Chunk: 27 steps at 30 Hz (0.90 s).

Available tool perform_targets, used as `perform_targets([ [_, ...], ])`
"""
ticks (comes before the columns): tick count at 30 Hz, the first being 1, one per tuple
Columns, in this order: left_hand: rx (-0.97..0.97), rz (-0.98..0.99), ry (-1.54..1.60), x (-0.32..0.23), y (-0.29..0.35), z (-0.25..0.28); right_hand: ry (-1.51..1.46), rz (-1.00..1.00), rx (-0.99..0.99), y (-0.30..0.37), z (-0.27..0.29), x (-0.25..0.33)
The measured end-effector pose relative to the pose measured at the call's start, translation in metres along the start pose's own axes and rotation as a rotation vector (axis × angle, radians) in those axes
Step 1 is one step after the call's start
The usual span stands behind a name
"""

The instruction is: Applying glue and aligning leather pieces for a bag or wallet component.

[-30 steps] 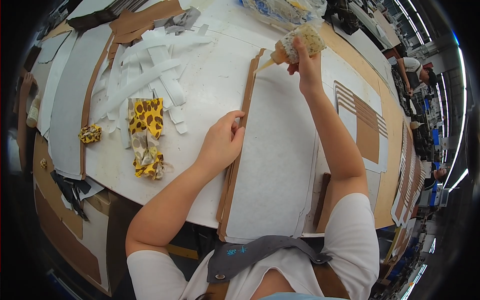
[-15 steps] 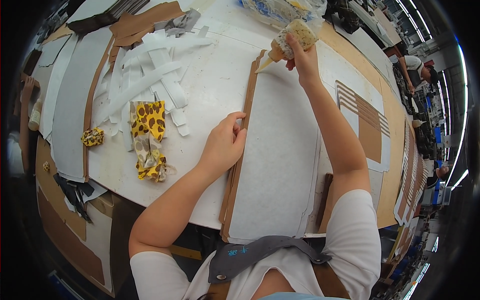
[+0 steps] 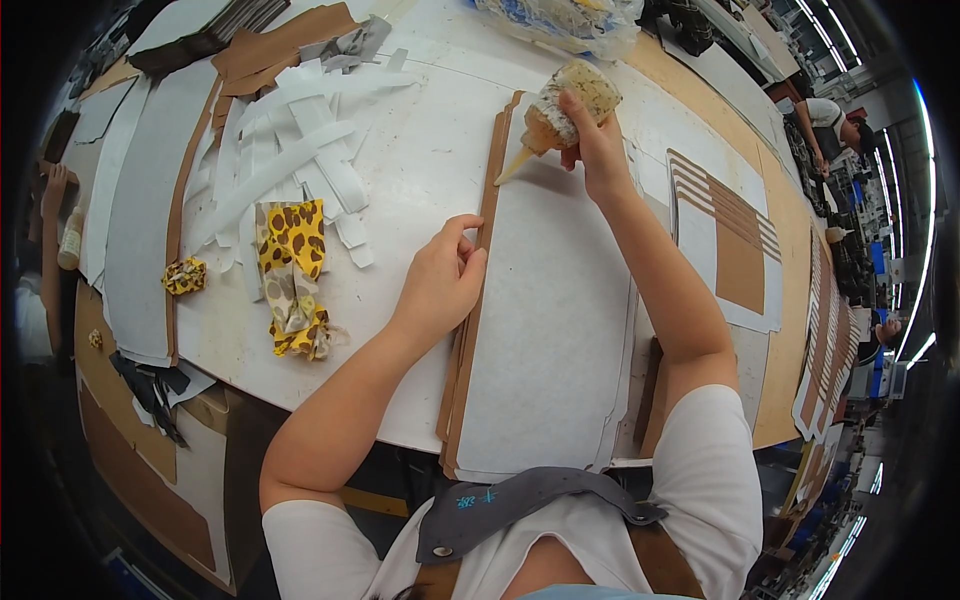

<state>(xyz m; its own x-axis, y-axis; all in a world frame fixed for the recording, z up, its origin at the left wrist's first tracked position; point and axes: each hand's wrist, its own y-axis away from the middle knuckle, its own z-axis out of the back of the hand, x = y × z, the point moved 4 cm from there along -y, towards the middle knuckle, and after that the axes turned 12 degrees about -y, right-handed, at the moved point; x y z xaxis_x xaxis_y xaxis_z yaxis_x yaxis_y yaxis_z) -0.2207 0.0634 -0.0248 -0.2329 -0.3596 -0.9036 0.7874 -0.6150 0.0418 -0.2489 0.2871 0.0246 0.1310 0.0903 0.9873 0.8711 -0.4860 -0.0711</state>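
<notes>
My right hand [image 3: 597,138] grips a squeeze bottle [image 3: 572,105], tilted with its narrow tip pointing down at the brown edge strip of a long panel. The bottle is smeared with pale, dried residue. The panel [image 3: 545,320] is light grey on top and lies in a stack, with brown borders [image 3: 466,385] showing along its left side. At that border rests my left hand [image 3: 447,275], its fingers loosely curled and apart, the fingertips touching the edge.
White strips [image 3: 300,150] lie heaped left of the panels, beside a yellow spotted cloth [image 3: 292,275]. Another grey panel stack [image 3: 150,220] is farther left. Striped brown pieces [image 3: 738,255] lie at right. A plastic bag [image 3: 570,25] sits at the far edge. Other people work nearby.
The bottle in my right hand has moved slightly left and nearer along the panel, its tip now at the brown edge. My left hand remains beside the border.
</notes>
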Motion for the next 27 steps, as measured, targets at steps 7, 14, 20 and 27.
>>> perform_targets([
  [7, -0.012, -0.009, 0.004, 0.002, -0.001, 0.000, -0.046, -0.043, -0.055, 0.019, 0.008, -0.013],
  [14, -0.015, -0.003, 0.010, 0.002, 0.000, 0.000, -0.059, -0.089, -0.037, 0.050, 0.001, -0.012],
  [20, -0.098, -0.083, -0.188, -0.002, 0.001, 0.006, -0.047, -0.123, -0.059, 0.071, -0.003, -0.014],
  [27, -0.100, -0.084, -0.163, 0.001, -0.002, 0.007, -0.054, -0.139, -0.029, 0.100, -0.013, -0.011],
])
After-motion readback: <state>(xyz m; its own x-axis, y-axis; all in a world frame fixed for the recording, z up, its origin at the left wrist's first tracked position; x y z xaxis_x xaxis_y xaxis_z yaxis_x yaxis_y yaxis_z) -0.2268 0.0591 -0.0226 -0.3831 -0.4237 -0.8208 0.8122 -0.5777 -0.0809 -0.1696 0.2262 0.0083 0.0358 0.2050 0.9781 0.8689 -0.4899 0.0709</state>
